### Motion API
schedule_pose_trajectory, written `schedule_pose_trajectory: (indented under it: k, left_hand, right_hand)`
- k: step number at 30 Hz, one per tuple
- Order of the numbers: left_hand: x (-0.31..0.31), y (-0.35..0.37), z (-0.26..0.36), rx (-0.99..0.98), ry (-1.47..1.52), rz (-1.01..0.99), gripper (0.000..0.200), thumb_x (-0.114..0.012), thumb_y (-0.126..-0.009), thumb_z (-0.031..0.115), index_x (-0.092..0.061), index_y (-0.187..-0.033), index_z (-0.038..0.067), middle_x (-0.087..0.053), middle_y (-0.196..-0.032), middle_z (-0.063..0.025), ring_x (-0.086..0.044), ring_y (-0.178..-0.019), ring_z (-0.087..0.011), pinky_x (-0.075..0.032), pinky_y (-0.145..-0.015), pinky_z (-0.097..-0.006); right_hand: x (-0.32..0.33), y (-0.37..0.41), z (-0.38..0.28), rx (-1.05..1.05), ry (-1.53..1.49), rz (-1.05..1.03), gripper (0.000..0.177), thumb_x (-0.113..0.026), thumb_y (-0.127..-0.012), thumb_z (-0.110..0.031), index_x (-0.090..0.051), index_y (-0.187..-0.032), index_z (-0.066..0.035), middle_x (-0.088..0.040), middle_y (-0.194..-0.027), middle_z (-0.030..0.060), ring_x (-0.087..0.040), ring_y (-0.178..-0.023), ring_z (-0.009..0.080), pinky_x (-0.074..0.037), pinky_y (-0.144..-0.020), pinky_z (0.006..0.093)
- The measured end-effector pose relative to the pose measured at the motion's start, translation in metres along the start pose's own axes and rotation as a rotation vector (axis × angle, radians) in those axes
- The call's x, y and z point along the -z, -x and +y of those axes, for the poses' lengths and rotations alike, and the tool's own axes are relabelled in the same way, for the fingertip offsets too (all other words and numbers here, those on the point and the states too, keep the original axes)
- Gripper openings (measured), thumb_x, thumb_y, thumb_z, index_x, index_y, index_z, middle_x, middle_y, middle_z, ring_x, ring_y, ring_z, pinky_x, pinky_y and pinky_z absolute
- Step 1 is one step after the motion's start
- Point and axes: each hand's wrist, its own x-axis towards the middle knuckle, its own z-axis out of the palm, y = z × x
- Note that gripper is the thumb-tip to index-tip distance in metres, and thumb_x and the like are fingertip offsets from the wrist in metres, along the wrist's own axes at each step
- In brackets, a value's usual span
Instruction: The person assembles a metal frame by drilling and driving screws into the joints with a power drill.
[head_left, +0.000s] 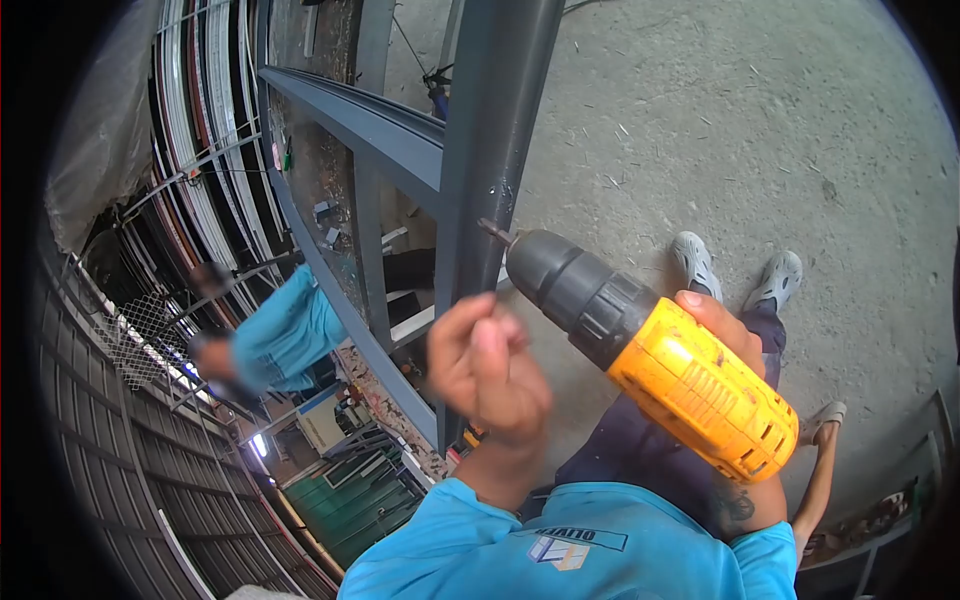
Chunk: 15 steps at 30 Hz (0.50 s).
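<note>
My right hand is wrapped round a yellow and black cordless drill, mostly hidden beneath its body. The drill's bit points up and left, its tip over the side of a dark grey metal frame. Small marks or holes show on the frame just above the tip. Below the bit, beside the frame, my left hand is raised with its fingers curled together and somewhat blurred. Whatever may be between those fingertips is too small to make out.
A co-worker in a blue shirt stands beyond the frame at left. Long profiles fill a rack behind. Small offcuts lie on the workbench under the frame. Shavings litter the concrete floor. Another person's leg shows at right.
</note>
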Motion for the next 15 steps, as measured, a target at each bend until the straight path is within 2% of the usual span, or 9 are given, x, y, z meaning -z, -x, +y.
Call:
schedule_pose_trajectory:
  k: [1, 3, 4, 5, 7, 8, 10, 13, 15]
  left_hand:
    - [0.017, -0.001, 0.008, -0.184, -0.144, -0.204, 0.032, -0.051, -0.090, 0.014, -0.053, -0.114, -0.007, -0.057, -0.108, -0.0204, -0.059, -0.098, -0.0240, -0.047, -0.087, -0.0311]
    - [0.021, -0.014, 0.028, -0.373, -0.374, -0.022, 0.029, -0.052, -0.089, 0.014, -0.056, -0.108, -0.008, -0.059, -0.102, -0.0188, -0.061, -0.092, -0.0243, -0.049, -0.081, -0.0293]
    - [-0.001, -0.030, 0.030, -0.348, -0.709, 0.243, 0.032, -0.055, -0.090, 0.018, -0.056, -0.108, -0.008, -0.060, -0.101, -0.0188, -0.061, -0.091, -0.0241, -0.049, -0.080, -0.0296]
    - [-0.015, -0.049, 0.033, -0.354, -0.708, 0.240, 0.032, -0.055, -0.090, 0.018, -0.056, -0.108, -0.008, -0.060, -0.101, -0.0188, -0.061, -0.091, -0.0241, -0.049, -0.080, -0.0296]
    - [-0.025, -0.081, 0.043, 0.426, -0.355, 0.111, 0.042, -0.052, -0.095, 0.028, -0.053, -0.114, -0.009, -0.060, -0.106, -0.0201, -0.061, -0.091, -0.0232, -0.051, -0.074, -0.0327]
    - [-0.008, -0.094, 0.039, 0.414, -0.346, 0.110, 0.042, -0.052, -0.095, 0.028, -0.053, -0.114, -0.009, -0.060, -0.106, -0.0201, -0.061, -0.091, -0.0232, -0.051, -0.074, -0.0327]
    - [0.038, -0.110, 0.022, 0.687, -0.112, -0.338, 0.050, -0.054, -0.094, 0.033, -0.051, -0.118, -0.011, -0.058, -0.113, -0.0252, -0.062, -0.099, -0.0279, -0.052, -0.084, -0.0353]
    - [0.021, -0.118, 0.020, 0.789, 0.066, -0.203, 0.043, -0.066, -0.088, 0.027, -0.056, -0.108, -0.008, -0.065, -0.097, -0.0157, -0.066, -0.085, -0.0178, -0.055, -0.072, -0.0283]
    - [0.013, -0.112, 0.019, 0.742, 0.075, -0.174, 0.040, -0.065, -0.089, 0.027, -0.056, -0.106, -0.009, -0.066, -0.093, -0.0157, -0.067, -0.080, -0.0192, -0.057, -0.067, -0.0280]
  right_hand:
    - [0.001, 0.003, 0.002, -0.005, -0.004, 0.002, 0.035, -0.061, -0.089, -0.021, -0.057, -0.117, -0.002, -0.068, -0.085, 0.0170, -0.068, -0.064, 0.0231, -0.057, -0.061, 0.0304]
    - [0.004, 0.009, 0.013, -0.216, -0.126, 0.131, 0.044, -0.057, -0.088, -0.034, -0.058, -0.109, 0.005, -0.068, -0.081, 0.0197, -0.067, -0.061, 0.0269, -0.057, -0.057, 0.0323]
    - [0.005, 0.011, 0.017, -0.320, -0.187, 0.192, 0.052, -0.056, -0.087, -0.040, -0.059, -0.105, 0.009, -0.068, -0.079, 0.0210, -0.067, -0.060, 0.0288, -0.057, -0.055, 0.0332]
    - [0.006, 0.013, 0.019, -0.314, -0.189, 0.192, 0.052, -0.056, -0.087, -0.040, -0.059, -0.105, 0.009, -0.068, -0.079, 0.0210, -0.067, -0.060, 0.0288, -0.057, -0.055, 0.0332]
    - [0.008, 0.016, 0.024, -0.350, -0.238, 0.196, 0.051, -0.057, -0.087, -0.039, -0.059, -0.106, 0.008, -0.068, -0.080, 0.0195, -0.067, -0.062, 0.0275, -0.057, -0.057, 0.0329]
    - [0.008, 0.018, 0.026, -0.361, -0.257, 0.198, 0.050, -0.058, -0.086, -0.039, -0.059, -0.107, 0.007, -0.068, -0.081, 0.0188, -0.067, -0.063, 0.0268, -0.057, -0.058, 0.0327]
    - [0.009, 0.020, 0.029, -0.388, -0.291, 0.207, 0.049, -0.059, -0.086, -0.038, -0.059, -0.108, 0.006, -0.068, -0.082, 0.0174, -0.068, -0.066, 0.0255, -0.057, -0.060, 0.0324]
    - [0.010, 0.022, 0.033, -0.429, -0.337, 0.231, 0.048, -0.061, -0.084, -0.036, -0.059, -0.109, 0.005, -0.068, -0.083, 0.0152, -0.068, -0.070, 0.0236, -0.056, -0.064, 0.0318]
    - [0.009, 0.021, 0.028, -0.435, -0.352, 0.242, 0.048, -0.062, -0.084, -0.036, -0.059, -0.109, 0.004, -0.068, -0.084, 0.0145, -0.068, -0.071, 0.0230, -0.056, -0.065, 0.0317]
